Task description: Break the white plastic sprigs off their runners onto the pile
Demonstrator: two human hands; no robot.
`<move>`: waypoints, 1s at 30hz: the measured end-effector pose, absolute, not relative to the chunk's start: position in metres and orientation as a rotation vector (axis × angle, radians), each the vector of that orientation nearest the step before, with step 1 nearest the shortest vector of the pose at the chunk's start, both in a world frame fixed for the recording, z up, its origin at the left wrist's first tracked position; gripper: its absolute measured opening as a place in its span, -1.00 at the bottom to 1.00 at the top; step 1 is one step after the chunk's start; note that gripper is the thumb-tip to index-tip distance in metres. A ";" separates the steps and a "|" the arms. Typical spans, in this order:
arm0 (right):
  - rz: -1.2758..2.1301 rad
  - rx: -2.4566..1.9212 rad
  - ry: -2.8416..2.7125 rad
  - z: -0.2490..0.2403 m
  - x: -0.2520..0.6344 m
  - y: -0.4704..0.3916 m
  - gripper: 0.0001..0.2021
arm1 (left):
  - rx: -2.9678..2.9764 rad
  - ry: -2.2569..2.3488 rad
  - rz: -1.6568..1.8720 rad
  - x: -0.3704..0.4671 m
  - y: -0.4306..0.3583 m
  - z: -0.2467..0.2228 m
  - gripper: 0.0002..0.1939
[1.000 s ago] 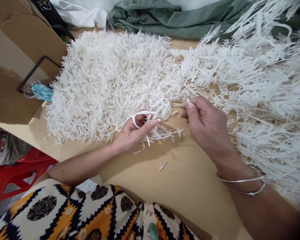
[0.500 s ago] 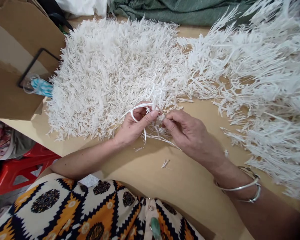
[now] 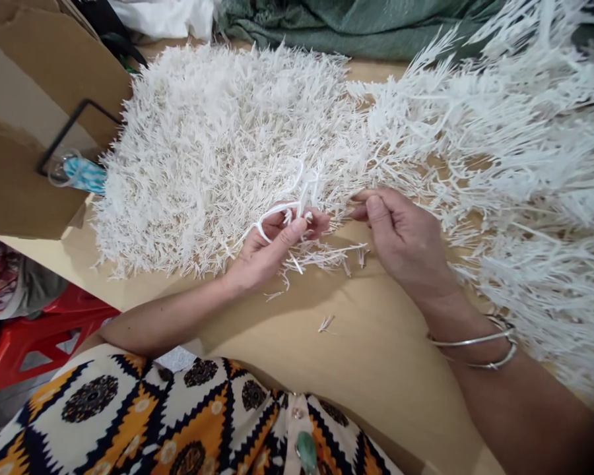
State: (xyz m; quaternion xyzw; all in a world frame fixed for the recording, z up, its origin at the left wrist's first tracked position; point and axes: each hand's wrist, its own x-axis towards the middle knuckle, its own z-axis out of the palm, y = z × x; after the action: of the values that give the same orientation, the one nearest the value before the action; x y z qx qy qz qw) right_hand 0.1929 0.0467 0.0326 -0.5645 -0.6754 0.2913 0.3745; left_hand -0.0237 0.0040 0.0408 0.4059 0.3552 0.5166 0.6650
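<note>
My left hand (image 3: 272, 247) is closed, pinching a thin white plastic stem (image 3: 280, 210) between thumb and fingers. The stem loops over the hand, its forked tips stand up above the fingertips, and one end hangs below the thumb. To the right, my right hand (image 3: 408, 241) is at the near edge of a pile of small white plastic sprigs (image 3: 237, 132). Its index finger stretches toward the sprigs and the thumb lies apart from that fingertip; I see nothing held there. A few loose sprigs (image 3: 327, 323) lie on the tabletop below the hands.
Larger white plastic branches (image 3: 525, 178) spread over the right side of the table (image 3: 287, 356). At left stands a cardboard box (image 3: 30, 119), beside a clear cup with a blue-and-white item (image 3: 86, 175). Green cloth (image 3: 327, 30) lies along the back. A red stool (image 3: 44, 330) is below left.
My right hand has moved away from the left, rightward and a little farther from me, to the pile's edge. My left hand keeps the stem in nearly the same place.
</note>
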 end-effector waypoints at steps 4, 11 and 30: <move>0.692 -1.461 -1.701 0.026 0.190 0.045 -0.68 | 0.719 0.752 1.146 -0.023 0.012 0.036 -0.67; 0.673 -1.328 -1.645 0.019 0.188 0.042 -0.73 | 0.652 0.674 1.172 -0.027 0.019 0.052 -0.51; 1.382 -0.733 -1.368 0.042 0.147 -0.004 -0.50 | 0.920 0.636 1.482 0.009 0.052 0.120 -0.40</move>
State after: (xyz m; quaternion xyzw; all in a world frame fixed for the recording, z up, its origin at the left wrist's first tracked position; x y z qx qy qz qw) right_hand 0.1466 -0.0045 0.0419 -0.3039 -0.5675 0.5733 0.5069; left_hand 0.0094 0.0521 0.1202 0.3968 0.2744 0.6392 0.5989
